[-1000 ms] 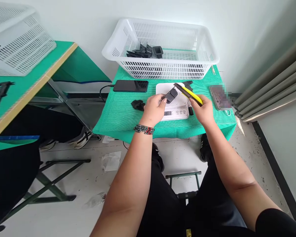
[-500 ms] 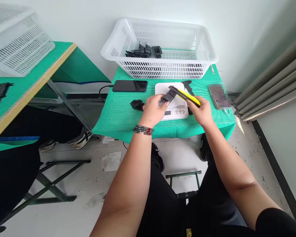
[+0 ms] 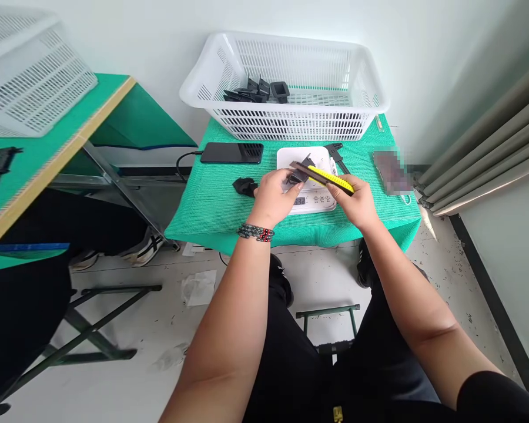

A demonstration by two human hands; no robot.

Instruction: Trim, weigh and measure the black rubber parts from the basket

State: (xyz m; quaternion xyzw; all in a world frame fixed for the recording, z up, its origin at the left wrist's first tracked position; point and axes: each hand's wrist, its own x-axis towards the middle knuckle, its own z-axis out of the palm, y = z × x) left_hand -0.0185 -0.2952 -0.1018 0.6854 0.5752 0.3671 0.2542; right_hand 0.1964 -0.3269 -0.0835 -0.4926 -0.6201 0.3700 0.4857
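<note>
Yellow cutter has slid toward nine o'clock since the earlier frame, blade now across the black plastic part, and I'm watching that edge. Left hand is closed, pinching the part over the white scale; right hand is wrapped firmly round the cutter handle. With the blade so near those left fingertips, I judge a hard push or a twisting part could send it into the thumb. Also different: the part is tilted another way. White basket sits at twelve o'clock.
</note>
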